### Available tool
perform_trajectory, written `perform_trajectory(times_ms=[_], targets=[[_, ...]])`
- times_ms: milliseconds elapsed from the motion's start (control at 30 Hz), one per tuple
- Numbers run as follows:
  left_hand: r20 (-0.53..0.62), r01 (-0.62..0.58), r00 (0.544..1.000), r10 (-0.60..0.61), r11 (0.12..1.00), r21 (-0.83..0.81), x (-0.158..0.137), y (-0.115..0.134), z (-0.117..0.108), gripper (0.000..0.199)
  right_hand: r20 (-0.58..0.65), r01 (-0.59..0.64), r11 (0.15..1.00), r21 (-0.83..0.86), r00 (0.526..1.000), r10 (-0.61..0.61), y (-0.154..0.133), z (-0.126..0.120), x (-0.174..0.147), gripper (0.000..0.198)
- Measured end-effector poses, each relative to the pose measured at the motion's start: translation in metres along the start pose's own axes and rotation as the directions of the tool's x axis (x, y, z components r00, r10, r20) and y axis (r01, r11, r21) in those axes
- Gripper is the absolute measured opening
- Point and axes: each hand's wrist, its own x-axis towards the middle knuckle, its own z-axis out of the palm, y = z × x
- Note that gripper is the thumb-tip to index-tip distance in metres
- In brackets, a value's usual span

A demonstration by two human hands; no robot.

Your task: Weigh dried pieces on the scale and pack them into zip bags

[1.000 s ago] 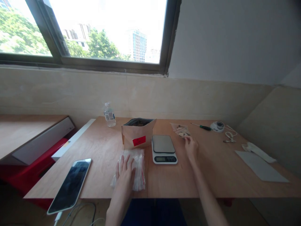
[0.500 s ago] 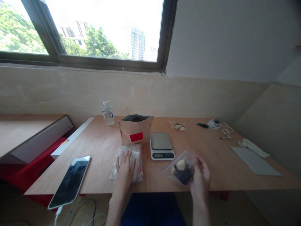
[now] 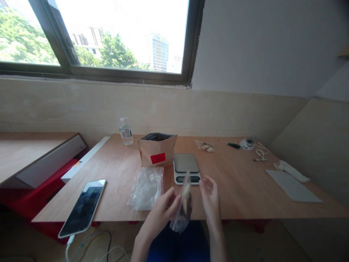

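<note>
We pinch the filled zip bag (image 3: 185,206) with our left hand (image 3: 164,206), presumably to steady it; our right hand (image 3: 212,193), loosely curled beside the scale (image 3: 187,163), appears released.

phone (image 3: 83,207) and bottle (image 3: 126,134) on the left
screwdriver (image 3: 233,145) just beside a white camera (image 3: 247,144); cable (image 3: 68,249) plugged into phone

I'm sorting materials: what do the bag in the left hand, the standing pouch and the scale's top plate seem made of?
Bag: thin, clear, shiny plastic; its contents show through. Pouch: matt brown, paper-like outside; the dark grey lining could be foil or plastic. Top plate: probably metal, given its smooth grey sheen.
</note>
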Motion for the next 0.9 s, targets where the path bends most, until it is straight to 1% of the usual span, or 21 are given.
perform_trajectory(times_ms=[33, 67, 100, 133, 167, 200, 233, 267, 300, 400, 500, 600, 700, 767, 900], targets=[[-0.014, -0.007, 1.0, 0.007, 0.999, -0.037, 0.001, 0.0, 0.002, 0.029, -0.016, 0.047, 0.997, -0.054, 0.999, -0.048, -0.004, 0.001, -0.003, 0.048], [-0.033, -0.02, 0.999, 0.018, 0.998, -0.062, 0.002, 0.0, 0.005, 0.027, 0.007, 0.084, 0.992, -0.099, 0.996, -0.084, -0.01, 0.001, -0.007, 0.045], [-0.056, -0.04, 0.998, 0.036, 0.996, -0.074, 0.003, 0.001, 0.007, 0.026, 0.071, 0.107, 0.986, -0.127, 0.993, -0.099, -0.017, 0.002, -0.012, 0.041], [-0.082, -0.062, 0.995, 0.055, 0.995, -0.077, 0.004, 0.002, 0.009, 0.025, 0.168, 0.118, 0.984, -0.136, 0.981, -0.095, -0.025, 0.003, -0.017, 0.037], [-0.108, -0.082, 0.991, 0.073, 0.994, -0.076, 0.005, 0.002, 0.011, 0.024, 0.28, 0.118, 0.984, -0.134, 0.957, -0.077, -0.032, 0.005, -0.023, 0.034], [-0.13, -0.097, 0.988, 0.087, 0.992, -0.075, 0.005, 0.003, 0.012, 0.022, 0.383, 0.11, 0.986, -0.123, 0.922, -0.055, -0.039, 0.006, -0.028, 0.032], [-0.145, -0.106, 0.985, 0.093, 0.991, -0.084, 0.005, 0.003, 0.013, 0.021, 0.458, 0.096, 0.989, -0.109, 0.888, -0.036, -0.044, 0.008, -0.033, 0.031], [-0.152, -0.111, 0.984, 0.095, 0.989, -0.1, 0.005, 0.003, 0.014, 0.02, 0.497, 0.08, 0.992, -0.093, 0.868, -0.023, -0.047, 0.011, -0.037, 0.03], [-0.152, -0.114, 0.984, 0.095, 0.987, -0.117, 0.005, 0.004, 0.014, 0.02, 0.504, 0.061, 0.995, -0.076, 0.864, -0.014, -0.049, 0.013, -0.039, 0.03], [-0.135, -0.126, 0.985, 0.107, 0.982, -0.142, 0.006, 0.003, 0.015, 0.02, 0.472, -0.017, 1.0, -0.019, 0.881, 0.024, -0.046, 0.019, -0.041, 0.033], [-0.134, -0.152, 0.982, 0.134, 0.98, -0.131, 0.006, 0.003, 0.016, 0.02, 0.505, -0.066, 0.998, 0.015, 0.861, 0.049, -0.043, 0.018, -0.038, 0.034], [-0.172, -0.173, 0.974, 0.147, 0.974, -0.144, 0.007, 0.001, 0.016, 0.021, 0.563, -0.065, 0.997, 0.038, 0.826, 0.033, -0.045, 0.014, -0.037, 0.031], [-0.228, -0.175, 0.964, 0.136, 0.971, -0.163, 0.008, -0.002, 0.015, 0.021, 0.615, -0.07, 0.996, 0.048, 0.788, 0.026, -0.047, 0.013, -0.038, 0.029], [-0.251, -0.168, 0.961, 0.115, 0.965, -0.203, 0.009, -0.003, 0.013, 0.021, 0.624, -0.063, 0.997, 0.042, 0.781, 0.023, -0.047, 0.014, -0.039, 0.029], [-0.276, -0.147, 0.959, 0.056, 0.936, -0.319, 0.01, 0.0, 0.009, 0.02, 0.613, 0.018, 1.0, 0.017, 0.79, -0.025, -0.046, 0.019, -0.041, 0.026]])
